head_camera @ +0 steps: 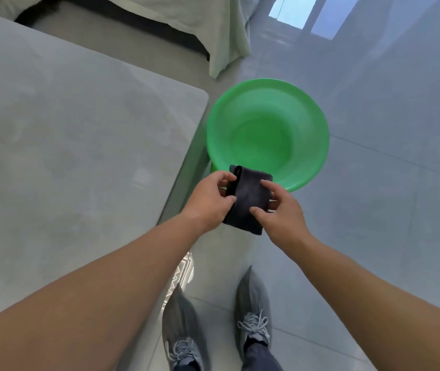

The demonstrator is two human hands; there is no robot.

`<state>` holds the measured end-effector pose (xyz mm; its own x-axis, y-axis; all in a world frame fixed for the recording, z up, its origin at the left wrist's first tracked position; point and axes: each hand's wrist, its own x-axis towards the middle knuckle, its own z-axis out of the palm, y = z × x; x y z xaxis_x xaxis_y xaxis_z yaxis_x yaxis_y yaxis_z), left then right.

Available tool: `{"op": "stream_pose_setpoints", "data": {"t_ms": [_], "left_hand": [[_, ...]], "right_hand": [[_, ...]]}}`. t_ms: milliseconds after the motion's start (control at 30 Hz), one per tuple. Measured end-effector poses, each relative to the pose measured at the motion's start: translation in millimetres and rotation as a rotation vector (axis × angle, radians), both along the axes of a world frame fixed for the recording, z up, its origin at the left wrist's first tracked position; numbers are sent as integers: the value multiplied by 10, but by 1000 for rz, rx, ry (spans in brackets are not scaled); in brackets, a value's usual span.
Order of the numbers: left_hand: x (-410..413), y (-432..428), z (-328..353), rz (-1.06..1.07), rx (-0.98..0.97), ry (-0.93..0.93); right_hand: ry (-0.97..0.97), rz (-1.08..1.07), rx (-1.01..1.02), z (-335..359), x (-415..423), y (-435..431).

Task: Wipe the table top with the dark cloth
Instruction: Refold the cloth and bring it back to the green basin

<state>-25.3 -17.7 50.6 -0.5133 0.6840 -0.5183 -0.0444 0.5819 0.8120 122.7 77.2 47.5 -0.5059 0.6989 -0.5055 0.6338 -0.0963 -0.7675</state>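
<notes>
A dark cloth (248, 199), folded into a small thick pad, hangs in the air between both hands, to the right of the table's corner. My left hand (209, 200) pinches its left edge and my right hand (283, 211) grips its right edge with thumb and fingers. The grey stone-look table top (74, 156) fills the left half of the view, its rounded corner at the upper middle. The cloth is off the table, above the floor and the near rim of a green basin.
A green plastic basin (309, 124) stands on the glossy tiled floor (387, 183) right beside the table's edge. A sofa with a pale throw (221, 36) stands beyond the table. My two grey shoes (253, 309) are on the floor below.
</notes>
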Motion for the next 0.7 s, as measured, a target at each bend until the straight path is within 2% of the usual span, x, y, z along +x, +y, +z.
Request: {"op": "stream_pose_setpoints", "data": {"t_ms": [133,400,700], "left_hand": [[-11,193,-293,-88,-49,93],[-55,352,-485,-279,-152,327],[-126,342,-554,-381,-148,465]], "right_hand": [[-106,156,158,-293,-10,223],[-259,298,482,-517,28,345],[-317,392,571,-603,79,460]]}}
